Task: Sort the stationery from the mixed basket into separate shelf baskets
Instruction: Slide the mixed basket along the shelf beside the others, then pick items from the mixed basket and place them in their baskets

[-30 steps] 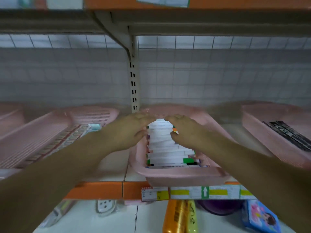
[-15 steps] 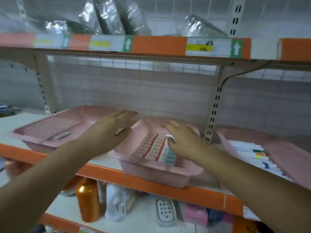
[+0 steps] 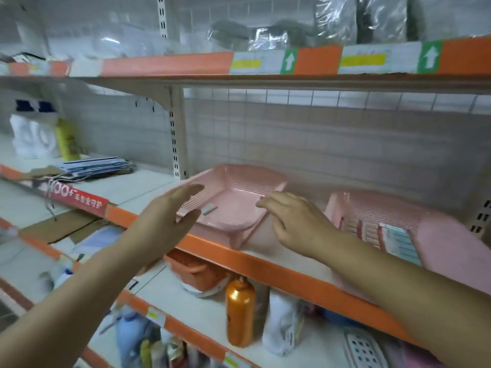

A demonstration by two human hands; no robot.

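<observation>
**Pink basket sat between your hands, right hand closer**

The pink basket (image 3: 247,176) sat at the front of the shelf (image 3: 292,272), directly ahead of you, with one hand on either side of it. Its long axis ran from the shelf edge back toward the wire wall, skewed a little so the front corner pointed at you. Your right hand (image 3: 297,221) was at the basket's right rim with its fingers loosely bent and holding nothing. The fingertips (image 3: 263,204) seemed to rest on that rim. Your left hand (image 3: 170,219) was beside the basket's front-left corner, palm turned inward, fingers straight and apart. I could not tell whether it touched the plastic.

My guess is that the right hand was the nearer one for any lift or shift.

The basket looked shallow and perforated, with rounded corners. It was almost bare inside, with only a small grey piece (image 3: 210,209) lying flat near its left wall. Just right of it stood a second pink basket (image 3: 451,235) holding packed pens (image 3: 393,237).
</observation>
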